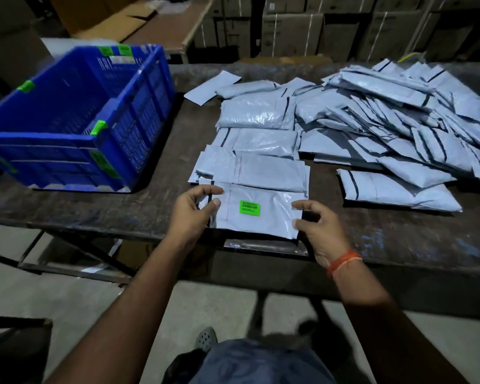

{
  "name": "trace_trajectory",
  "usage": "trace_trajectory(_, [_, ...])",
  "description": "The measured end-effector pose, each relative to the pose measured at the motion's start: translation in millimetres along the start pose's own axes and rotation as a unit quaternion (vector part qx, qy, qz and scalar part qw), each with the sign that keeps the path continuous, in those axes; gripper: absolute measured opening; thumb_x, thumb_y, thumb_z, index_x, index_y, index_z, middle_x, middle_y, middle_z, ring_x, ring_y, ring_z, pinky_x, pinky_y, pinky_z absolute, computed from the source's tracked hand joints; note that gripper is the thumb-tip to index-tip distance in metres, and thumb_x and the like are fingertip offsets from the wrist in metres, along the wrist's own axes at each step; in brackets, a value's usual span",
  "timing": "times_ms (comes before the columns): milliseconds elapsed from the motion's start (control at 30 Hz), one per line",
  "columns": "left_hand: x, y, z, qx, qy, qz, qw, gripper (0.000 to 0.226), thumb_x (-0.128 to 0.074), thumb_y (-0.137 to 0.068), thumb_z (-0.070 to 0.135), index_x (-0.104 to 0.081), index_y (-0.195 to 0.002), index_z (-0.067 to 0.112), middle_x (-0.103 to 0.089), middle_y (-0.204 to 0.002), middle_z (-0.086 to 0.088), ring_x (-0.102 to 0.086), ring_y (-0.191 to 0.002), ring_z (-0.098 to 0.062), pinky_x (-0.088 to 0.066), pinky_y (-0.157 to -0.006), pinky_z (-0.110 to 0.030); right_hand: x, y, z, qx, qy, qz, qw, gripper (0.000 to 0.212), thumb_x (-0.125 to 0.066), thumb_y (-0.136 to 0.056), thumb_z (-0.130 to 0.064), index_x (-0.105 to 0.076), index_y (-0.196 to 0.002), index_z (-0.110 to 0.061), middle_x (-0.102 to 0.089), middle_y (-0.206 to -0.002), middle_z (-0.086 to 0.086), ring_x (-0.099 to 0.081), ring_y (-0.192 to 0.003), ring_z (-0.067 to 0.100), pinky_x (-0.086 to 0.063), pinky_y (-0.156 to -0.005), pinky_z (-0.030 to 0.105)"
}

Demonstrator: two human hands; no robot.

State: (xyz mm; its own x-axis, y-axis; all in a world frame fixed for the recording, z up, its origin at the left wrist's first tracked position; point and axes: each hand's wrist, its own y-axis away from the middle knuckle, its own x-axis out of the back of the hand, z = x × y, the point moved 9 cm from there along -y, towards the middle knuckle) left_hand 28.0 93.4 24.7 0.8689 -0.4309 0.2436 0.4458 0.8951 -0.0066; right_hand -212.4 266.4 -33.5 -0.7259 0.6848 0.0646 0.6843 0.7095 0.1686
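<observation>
A grey plastic mailer packet (272, 217) with a bright green barcode label (250, 208) lies at the front edge of the dark table (155, 206). My left hand (194, 214) pinches its left end between thumb and fingers. At its right end, my right hand (317, 228) pinches the edge; an orange band circles that wrist. Rows of similar grey packets (263, 151) lie flat just behind it.
A blue slatted plastic crate (100, 117) with green stickers stands on the table's left. A loose heap of grey packets (416, 123) fills the right side. One packet (394, 192) lies apart at front right. Cardboard boxes (294, 31) line the back.
</observation>
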Motion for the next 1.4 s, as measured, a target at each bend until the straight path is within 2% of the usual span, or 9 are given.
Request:
trace_trajectory(100, [28,-15,27,-0.016,0.021,0.005,1.000,0.015,-0.069,-0.093,0.004,-0.075,-0.104,0.011,-0.073,-0.114,0.008,-0.065,-0.112,-0.003,-0.052,-0.088,-0.022,-27,-5,-17,-0.030,-0.068,-0.068,0.995,0.033,-0.065,-0.080,0.007,-0.076,-0.104,-0.013,-0.064,-0.091,0.015,-0.048,-0.071,0.028,-0.041,-0.068,0.032])
trace_trajectory(233, [86,-37,65,-0.040,0.030,0.025,0.998,0.012,-0.067,-0.095,0.009,-0.076,-0.103,0.012,-0.074,-0.086,0.015,-0.063,-0.074,0.002,-0.048,-0.063,-0.016,-61,-12,-85,0.045,-0.072,-0.046,0.995,0.026,-0.062,-0.089,0.007,-0.073,-0.109,-0.005,-0.072,-0.094,0.002,-0.061,-0.072,-0.001,-0.046,-0.067,0.011])
trace_trajectory(400, [185,-76,106,-0.071,0.017,0.029,0.997,0.018,-0.058,-0.100,0.006,-0.075,-0.105,0.011,-0.074,-0.089,0.003,-0.066,-0.071,0.003,-0.050,-0.060,-0.015,-141,-16,-167,0.139,0.001,-0.032,0.990,0.020,-0.076,-0.086,-0.012,-0.077,-0.104,-0.020,-0.067,-0.072,-0.016,-0.055,-0.068,0.006,-0.050,-0.059,0.021])
trace_trajectory(633, [344,-155,118,-0.091,-0.025,0.054,0.994,0.010,-0.069,-0.093,0.005,-0.076,-0.095,0.012,-0.067,-0.062,0.012,-0.054,-0.052,0.003,-0.044,-0.052,-0.016,-292,-32,-251,0.256,0.085,-0.024,0.963,0.016,-0.075,-0.085,-0.011,-0.079,-0.098,-0.019,-0.072,-0.082,-0.012,-0.063,-0.070,0.006,-0.055,-0.069,0.029])
trace_trajectory(867, [435,-243,67,-0.033,-0.029,0.086,0.995,0.018,-0.062,-0.095,-0.002,-0.075,-0.090,0.009,-0.073,-0.092,-0.024,-0.064,-0.076,-0.027,-0.052,-0.069,-0.037,-412,-72,-274,0.255,0.223,-0.016,0.941,0.014,-0.074,-0.082,-0.020,-0.079,-0.094,-0.024,-0.073,-0.081,-0.009,-0.067,-0.078,0.013,-0.058,-0.080,0.036])
trace_trajectory(1000, [463,-310,53,-0.013,-0.095,0.115,0.989,0.030,-0.060,-0.093,-0.002,-0.075,-0.079,0.020,-0.069,-0.081,-0.013,-0.058,-0.069,-0.025,-0.049,-0.065,-0.036,-470,-116,-304,0.269,0.305,0.003,0.914,0.025,-0.063,-0.084,-0.006,-0.079,-0.101,-0.014,-0.076,-0.101,0.002,-0.068,-0.097,0.018,-0.049,-0.088,0.023])
trace_trajectory(1133, [467,-368,41,0.021,-0.158,0.134,0.978,0.038,-0.052,-0.089,-0.007,-0.073,-0.073,0.020,-0.067,-0.077,-0.005,-0.059,-0.063,-0.022,-0.051,-0.058,-0.030,-523,-187,-316,0.246,0.393,0.017,0.886,0.025,-0.059,-0.083,-0.001,-0.076,-0.098,-0.012,-0.074,-0.106,0.009,-0.066,-0.106,0.027,-0.051,-0.093,0.030])
trace_trajectory(1233, [459,-402,34,0.027,-0.206,0.145,0.967,0.037,-0.051,-0.087,-0.006,-0.076,-0.078,0.019,-0.068,-0.086,0.008,-0.065,-0.077,-0.018,-0.053,-0.061,-0.028,-546,-229,-309,0.218,0.446,0.043,0.867,0.023,-0.060,-0.084,-0.004,-0.074,-0.102,-0.009,-0.072,-0.106,0.015,-0.067,-0.104,0.033,-0.055,-0.089,0.036])
trace_trajectory(1400, [425,-462,6,0.026,-0.258,0.090,0.962,0.031,-0.053,-0.090,0.000,-0.071,-0.081,0.023,-0.075,-0.101,-0.006,-0.069,-0.093,-0.025,-0.047,-0.072,-0.025,-556,-292,-268,0.094,0.438,0.073,0.891,0.028,-0.053,-0.094,-0.010,-0.066,-0.118,-0.003,-0.066,-0.122,0.018,-0.062,-0.114,0.035,-0.046,-0.078,0.031])
